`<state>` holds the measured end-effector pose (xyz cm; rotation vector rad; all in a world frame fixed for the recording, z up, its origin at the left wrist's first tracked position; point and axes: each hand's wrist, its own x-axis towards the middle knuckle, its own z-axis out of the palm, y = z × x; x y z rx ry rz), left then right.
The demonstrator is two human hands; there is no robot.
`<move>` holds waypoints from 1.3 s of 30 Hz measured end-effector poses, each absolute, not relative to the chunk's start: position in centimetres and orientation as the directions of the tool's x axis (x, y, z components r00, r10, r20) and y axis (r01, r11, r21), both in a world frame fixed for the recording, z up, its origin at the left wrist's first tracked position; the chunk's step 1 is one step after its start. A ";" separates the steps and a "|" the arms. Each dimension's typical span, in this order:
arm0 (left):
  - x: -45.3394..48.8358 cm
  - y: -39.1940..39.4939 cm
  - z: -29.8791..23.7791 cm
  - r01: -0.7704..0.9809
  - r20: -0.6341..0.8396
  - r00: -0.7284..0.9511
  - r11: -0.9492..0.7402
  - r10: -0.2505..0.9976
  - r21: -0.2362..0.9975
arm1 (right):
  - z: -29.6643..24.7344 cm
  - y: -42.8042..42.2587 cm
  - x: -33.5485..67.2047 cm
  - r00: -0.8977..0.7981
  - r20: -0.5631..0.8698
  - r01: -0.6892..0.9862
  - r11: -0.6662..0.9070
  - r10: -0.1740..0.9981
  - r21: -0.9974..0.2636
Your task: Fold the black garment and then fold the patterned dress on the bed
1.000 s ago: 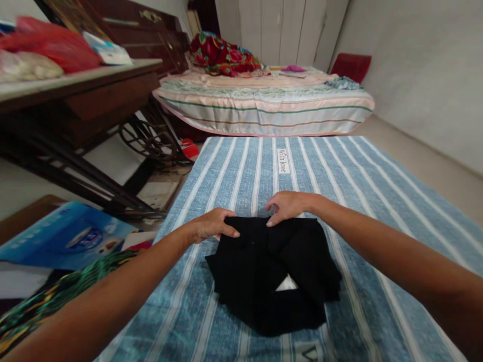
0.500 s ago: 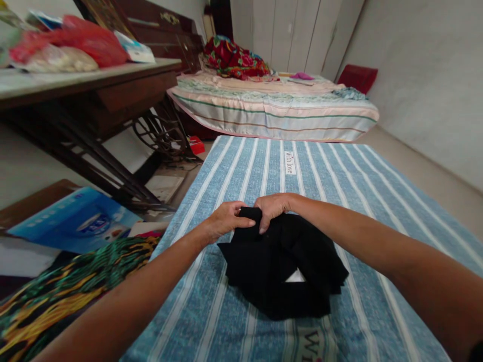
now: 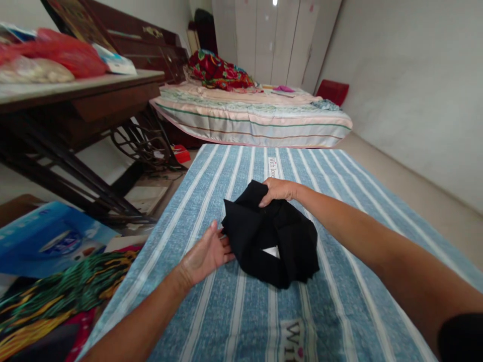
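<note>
Clamped shut on the far edge of the black garment [image 3: 271, 236] with the fingers [image 3: 266, 199] of the right hand [image 3: 278, 189], thumb tucked beneath, that edge pulled up into a loose peak; laid out straight and slightly apart at the garment's left edge, the fingers [image 3: 222, 246] of the left hand [image 3: 206, 255] — tips touching the cloth, palm turned toward it, gripping nothing; both forearms bare, reaching in from the near side of the garment.

Crumpled in a rough heap, with a small white label [image 3: 271, 251] peeking out at the garment's middle; directly under the garment, a blue striped mat [image 3: 339, 211] spread over the floor, with printed lettering just beyond and just short of the garment.

Well beyond the garment, a striped mattress [image 3: 256, 118] with a red floral bundle [image 3: 217, 70] heaped on it; behind that, white wardrobe doors [image 3: 271, 40].

Far left of the garment, a dark wooden counter [image 3: 75, 88] on an iron treadle frame [image 3: 143, 141] — red bag [image 3: 66, 50] on top; near left of the garment, off the mat, a blue box [image 3: 45, 239] and, just below it, green patterned fabric [image 3: 56, 294].
</note>
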<state>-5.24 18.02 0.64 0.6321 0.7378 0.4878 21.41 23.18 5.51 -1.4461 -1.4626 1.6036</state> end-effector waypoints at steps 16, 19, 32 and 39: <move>2.4 17.1 0.3 -0.349 -0.344 0.522 0.564 0.781 0.749 | 3.7 23.2 27.9 0.105 -0.286 0.023 -0.290 0.952 -0.957; 3.1 16.8 0.0 -0.378 -0.318 0.511 0.541 0.799 0.751 | 3.5 23.3 28.3 0.144 -0.292 -0.008 -0.294 0.946 -0.956; 6.3 11.1 -0.3 -0.320 -0.437 0.425 0.583 0.793 0.747 | 2.8 23.3 28.7 0.262 -0.380 -0.027 -0.386 0.887 -0.922; 7.6 12.9 0.0 -0.082 -0.334 0.211 0.357 0.918 0.930 | 4.2 22.2 28.8 0.426 -0.392 -0.073 -0.401 0.815 -0.913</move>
